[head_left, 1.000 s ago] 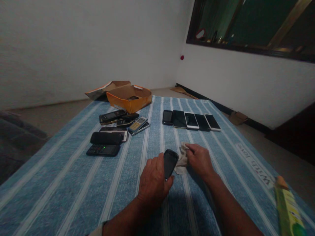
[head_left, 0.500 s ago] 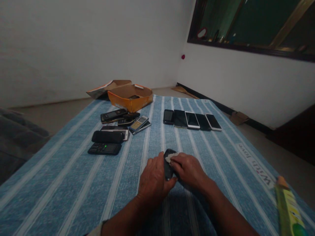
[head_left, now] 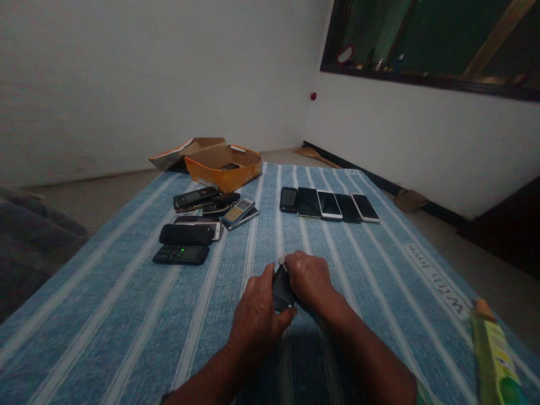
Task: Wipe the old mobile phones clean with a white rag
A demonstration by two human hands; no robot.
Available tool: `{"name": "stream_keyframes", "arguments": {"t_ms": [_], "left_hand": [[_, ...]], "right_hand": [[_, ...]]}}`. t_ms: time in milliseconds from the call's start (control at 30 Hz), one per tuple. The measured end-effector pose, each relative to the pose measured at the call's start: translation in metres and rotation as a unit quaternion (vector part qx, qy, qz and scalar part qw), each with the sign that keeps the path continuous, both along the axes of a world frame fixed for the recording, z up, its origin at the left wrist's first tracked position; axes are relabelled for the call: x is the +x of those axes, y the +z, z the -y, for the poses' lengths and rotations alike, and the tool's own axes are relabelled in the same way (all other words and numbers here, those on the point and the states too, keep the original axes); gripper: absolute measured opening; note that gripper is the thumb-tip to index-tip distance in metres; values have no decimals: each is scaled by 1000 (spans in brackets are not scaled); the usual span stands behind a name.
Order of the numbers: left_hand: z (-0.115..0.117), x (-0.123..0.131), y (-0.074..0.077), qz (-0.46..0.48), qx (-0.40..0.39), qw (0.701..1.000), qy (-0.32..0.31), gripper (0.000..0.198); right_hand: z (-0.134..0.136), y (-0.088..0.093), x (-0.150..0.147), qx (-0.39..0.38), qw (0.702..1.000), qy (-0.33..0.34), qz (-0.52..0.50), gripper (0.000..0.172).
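Note:
A dark mobile phone [head_left: 283, 291] is between my two hands, low over the striped cloth. My left hand [head_left: 257, 306] grips it along its left side, with the thumb across the near end. At the phone's far right edge, my right hand [head_left: 309, 278] is closed around a whitish wiping cloth [head_left: 282, 260], of which only a small bit shows past the fingers. The right fingers cover part of the phone.
Several smartphones [head_left: 329, 205] lie in a row at the back right. Keypad phones [head_left: 181, 254] are piled at the left, before an open orange box [head_left: 223, 169]. A yellow-green bottle-like item [head_left: 495, 360] is at the near right of the bed-like striped surface [head_left: 126, 315].
My right hand, with the whitish cloth, has gone from the phone's face to its far edge. Less of the cloth shows now. The phone has turned slightly and shifted left.

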State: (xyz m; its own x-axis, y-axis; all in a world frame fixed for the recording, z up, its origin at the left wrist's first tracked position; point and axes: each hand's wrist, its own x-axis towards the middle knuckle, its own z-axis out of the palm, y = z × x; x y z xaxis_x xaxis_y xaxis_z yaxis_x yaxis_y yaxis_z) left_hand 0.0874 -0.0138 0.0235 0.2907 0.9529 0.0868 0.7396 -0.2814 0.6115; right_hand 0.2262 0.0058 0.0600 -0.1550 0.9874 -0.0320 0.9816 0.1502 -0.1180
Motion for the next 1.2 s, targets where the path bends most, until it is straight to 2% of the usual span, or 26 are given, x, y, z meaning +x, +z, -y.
{"name": "stream_keyframes", "arguments": {"t_ms": [167, 300, 367, 467, 533, 567, 633, 800, 933, 1033, 1200], "left_hand": [[-1, 0, -2, 12, 15, 1000, -11, 74], [0, 1, -3, 8, 14, 1000, -10, 78], [1, 1, -1, 2, 9, 1000, -11, 78], [-1, -1, 7, -10, -2, 1000, -17, 80], [-6, -1, 15, -17, -13, 1000, -22, 78], [-11, -1, 19, -20, -16, 999, -31, 72], [-23, 2, 28, -40, -27, 998, -38, 53], [-61, 24, 43, -136, -35, 987, -76, 46], [-83, 40, 48, -153, -63, 980, -108, 33], [-94, 44, 48, -145, -95, 979, -107, 24], [-100, 41, 41, -56, -149, 984, -81, 32]], "right_hand": [[0, 0, 0, -2, 999, 49, 3, 25], [1, 0, -1, 0, 1000, -6, 17, 28], [0, 0, 2, 0, 1000, -5, 11, 28], [-2, -3, 19, 11, 998, -29, -45, 24], [-6, -8, 37, 33, 979, -123, -161, 23], [-8, -11, 47, 39, 955, -154, -250, 21], [-11, -19, 65, 40, 937, -171, -302, 20], [-11, -34, 80, 20, 901, -188, -390, 21], [-9, -38, 76, 13, 882, -187, -433, 21], [-9, -39, 71, 9, 874, -182, -450, 18], [-9, -41, 63, 1, 853, -176, -491, 18]]}}
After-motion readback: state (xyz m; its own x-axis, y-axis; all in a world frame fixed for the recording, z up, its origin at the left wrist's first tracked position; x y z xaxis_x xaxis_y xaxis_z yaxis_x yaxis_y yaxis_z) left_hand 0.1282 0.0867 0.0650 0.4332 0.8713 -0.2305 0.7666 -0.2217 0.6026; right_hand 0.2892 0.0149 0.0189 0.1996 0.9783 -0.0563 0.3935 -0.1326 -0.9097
